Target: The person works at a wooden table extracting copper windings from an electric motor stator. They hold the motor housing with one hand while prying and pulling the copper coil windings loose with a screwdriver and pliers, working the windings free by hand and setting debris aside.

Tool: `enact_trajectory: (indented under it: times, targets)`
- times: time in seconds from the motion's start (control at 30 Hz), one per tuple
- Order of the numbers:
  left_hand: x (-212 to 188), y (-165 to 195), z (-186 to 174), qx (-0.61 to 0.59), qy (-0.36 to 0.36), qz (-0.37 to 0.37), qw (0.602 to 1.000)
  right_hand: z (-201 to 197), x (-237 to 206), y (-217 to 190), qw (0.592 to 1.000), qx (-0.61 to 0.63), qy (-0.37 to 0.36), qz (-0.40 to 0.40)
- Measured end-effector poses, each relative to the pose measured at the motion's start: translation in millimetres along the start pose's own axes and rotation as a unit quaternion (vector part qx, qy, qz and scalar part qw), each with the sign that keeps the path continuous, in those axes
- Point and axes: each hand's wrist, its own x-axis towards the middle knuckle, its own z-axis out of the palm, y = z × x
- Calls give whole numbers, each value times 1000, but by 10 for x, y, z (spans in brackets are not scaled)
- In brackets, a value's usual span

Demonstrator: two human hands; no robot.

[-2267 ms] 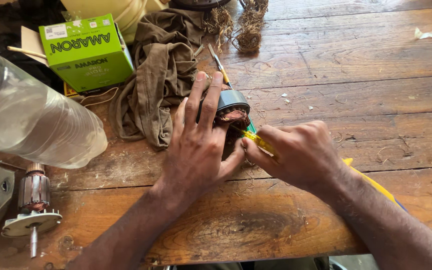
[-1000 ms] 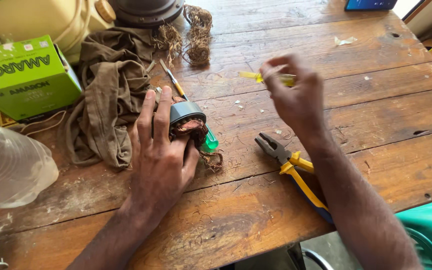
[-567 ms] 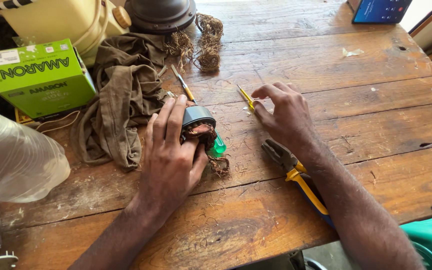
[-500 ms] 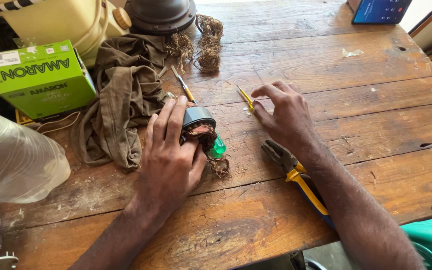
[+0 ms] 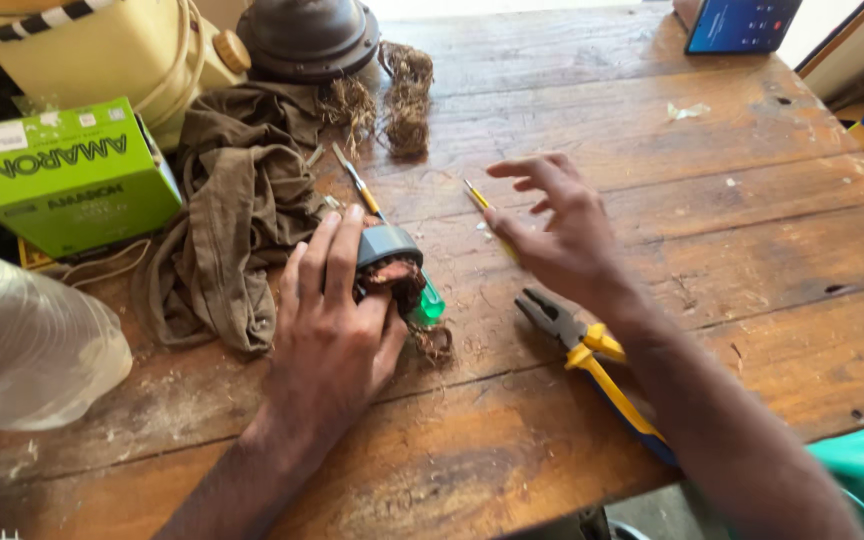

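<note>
The left hand (image 5: 337,325) presses flat over a small grey-capped motor part with reddish copper windings (image 5: 388,262), pinning it to the worn wooden table (image 5: 652,130) near the front edge, seemingly so it cannot roll. The right hand (image 5: 552,235) hovers with fingers spread and empty, just above a thin yellow-handled tool (image 5: 476,195). Steel pliers with yellow and blue grips (image 5: 592,360) lie just beside the right wrist, which hides part of them. A crumpled olive cloth (image 5: 237,210) sits left of the part. The green piece (image 5: 430,303) beneath it is hard to make out.
</note>
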Motion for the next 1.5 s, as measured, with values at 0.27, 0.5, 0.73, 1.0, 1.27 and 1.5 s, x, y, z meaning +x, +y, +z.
enact_trajectory:
  times: [0.27, 0.5, 0.73, 1.0, 1.27, 1.5]
  targets:
    - [25, 19, -22, 1, -9, -17, 1000, -630, 609, 1261, 983, -145, 109, -31]
    - [35, -12, 40, 0, -24, -26, 999, -1010, 767, 2954, 892, -340, 295, -30]
    - [25, -5, 67, -24, -30, -38, 999, -1123, 727, 3277, 903, -340, 263, -7]
    - [48, 1, 60, -12, -11, -30, 999, -1184, 815, 3272, 912, -327, 244, 40]
    - [41, -4, 60, -1, 11, -25, 1000, -1052, 750, 3250, 913, -328, 241, 19]
    - [41, -41, 19, 10, 22, 1, 1000, -1019, 721, 3150, 903, -360, 233, -21]
